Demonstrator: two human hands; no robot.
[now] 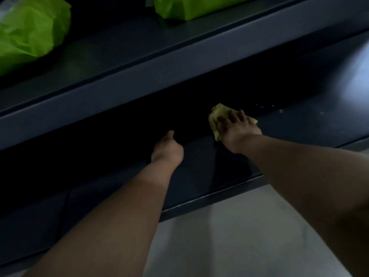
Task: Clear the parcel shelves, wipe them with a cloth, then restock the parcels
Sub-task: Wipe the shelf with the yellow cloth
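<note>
Wiping underway at centre frame: right hand [237,128] presses the cloth [216,116] flat on the lower shelf [199,166]. Left hand [166,148] fingers are lost in shadow. 2 parcels [30,31] sit above, and restocking remains.

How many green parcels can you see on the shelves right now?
2. One green parcel lies at the left of the upper shelf, the other further right on it, cut off by the top edge. More may be out of view.

left hand [167,148]: extended, fingers perhaps curled, shadowed | right hand [237,129]: extended, fingers spread, palm down
</note>
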